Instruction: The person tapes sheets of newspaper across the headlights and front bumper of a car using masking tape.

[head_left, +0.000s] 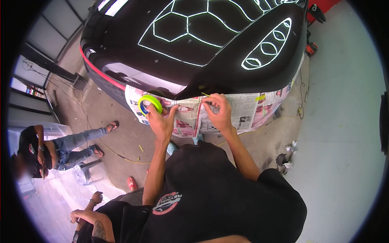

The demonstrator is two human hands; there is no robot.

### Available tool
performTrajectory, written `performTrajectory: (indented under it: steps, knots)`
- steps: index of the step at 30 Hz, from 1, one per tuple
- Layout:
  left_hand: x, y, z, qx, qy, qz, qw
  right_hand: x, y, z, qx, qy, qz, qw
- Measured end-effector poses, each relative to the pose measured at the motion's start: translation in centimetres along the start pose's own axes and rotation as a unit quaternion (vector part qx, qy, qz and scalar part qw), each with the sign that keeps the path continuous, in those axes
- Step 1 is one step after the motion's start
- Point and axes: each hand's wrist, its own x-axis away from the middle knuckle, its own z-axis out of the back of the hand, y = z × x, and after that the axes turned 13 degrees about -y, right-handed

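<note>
My left hand [161, 124] is closed around a neon yellow-green roll of masking tape [155, 103] with a blue core. My right hand [220, 113] pinches a short piece of yellow-green tape [206, 94] between thumb and fingers, close to the lower edge of a glossy black car body panel [170, 73]. Newspaper sheets [243, 106] hang along that edge, behind both hands. White outlines of hexagons and curves show on the panel's upper surface. A long pointed shape with ovals inside sits at its right.
A person in jeans [77, 141] stands at the left. Another person's tattooed arm [99, 229] shows at lower left. A thin cable [117, 156] runs over the concrete floor. Crumpled paper [288, 165] lies at right, beside a pale grey wall [344, 121].
</note>
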Motion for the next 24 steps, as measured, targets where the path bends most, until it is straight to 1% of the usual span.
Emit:
performTrajectory:
  steps: [8, 11, 14, 15, 18, 19, 22, 24]
  knots:
    - [0.5, 0.1, 0.3, 0.007, -0.003, -0.031, 0.999, -0.4, -0.4, 0.0, -0.018, 0.010, -0.023, 1.000]
    - [1.2, 1.0, 0.0, -0.021, 0.029, -0.090, 0.995, -0.3, -0.2, -0.1, -0.011, 0.010, -0.029, 0.999]
    - [1.0, 2.7, -1.0, -0.025, 0.033, -0.216, 0.976, -0.2, -0.4, -0.3, -0.032, 0.017, -0.055, 0.998]
    - [0.7, 3.5, -1.2, -0.011, 0.005, -0.242, 0.970, -0.2, -0.4, -0.4, -0.039, 0.022, -0.054, 0.998]
    - [-0.1, 4.3, -2.6, -0.002, -0.028, -0.270, 0.962, -0.2, -0.3, -0.5, -0.052, 0.033, -0.054, 0.997]
    - [-0.2, 4.3, -3.0, 0.002, -0.036, -0.237, 0.971, -0.2, -0.2, -0.6, -0.053, 0.034, -0.055, 0.996]
    - [-0.9, 4.1, -3.5, 0.008, -0.042, -0.240, 0.970, -0.2, -0.2, -0.6, -0.057, 0.045, -0.062, 0.995]
    - [-1.1, 4.2, -3.7, 0.016, -0.027, -0.254, 0.967, -0.1, -0.2, -0.7, -0.060, 0.053, -0.070, 0.994]
